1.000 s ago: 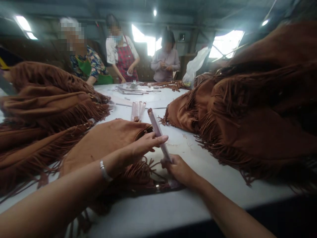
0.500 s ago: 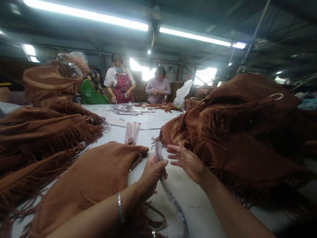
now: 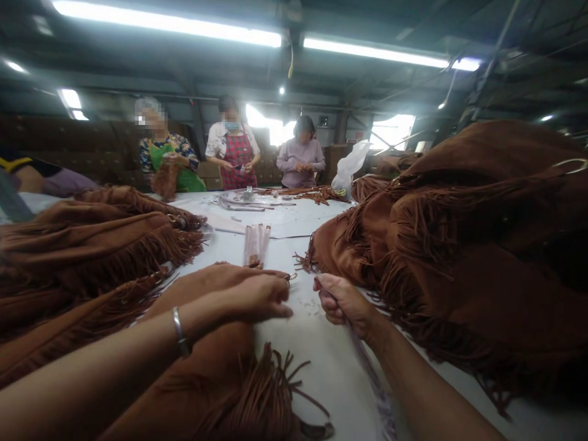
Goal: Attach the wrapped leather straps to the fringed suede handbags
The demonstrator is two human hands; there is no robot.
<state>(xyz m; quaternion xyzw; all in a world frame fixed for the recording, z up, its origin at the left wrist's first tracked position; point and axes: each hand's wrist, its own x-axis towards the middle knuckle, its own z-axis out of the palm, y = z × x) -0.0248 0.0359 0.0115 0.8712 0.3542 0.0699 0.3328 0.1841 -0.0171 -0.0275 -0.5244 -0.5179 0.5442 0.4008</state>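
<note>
Nearest the camera, the left hand [image 3: 250,300] lies palm down on a tan suede fringed bag [image 3: 202,288], fingers together and slightly curled, the forearm reaching in from lower left with a silver bangle [image 3: 180,332] at the wrist. The fingertips stop just beside a small metal ring [image 3: 288,277] at the bag's top edge. Bag interior hidden; contents cannot be told. The right hand [image 3: 342,304] is closed around a pale translucent strip [image 3: 370,367], which runs down toward the near edge of the white bench [image 3: 321,380]; the forearm enters from lower right. Just past the hands, a bundle of pale pink strips [image 3: 256,245] lies on the bench. Heaped fringed bags [image 3: 92,245] flank the left side, and a larger heap of fringed bags [image 3: 459,257] fills the right. Farther on, loose brown straps [image 3: 298,195] lie near a white plastic bag [image 3: 349,165], contents not visible. Three co-workers [image 3: 232,147] stand at the far side, one holding a brown fringed piece [image 3: 165,179]
</note>
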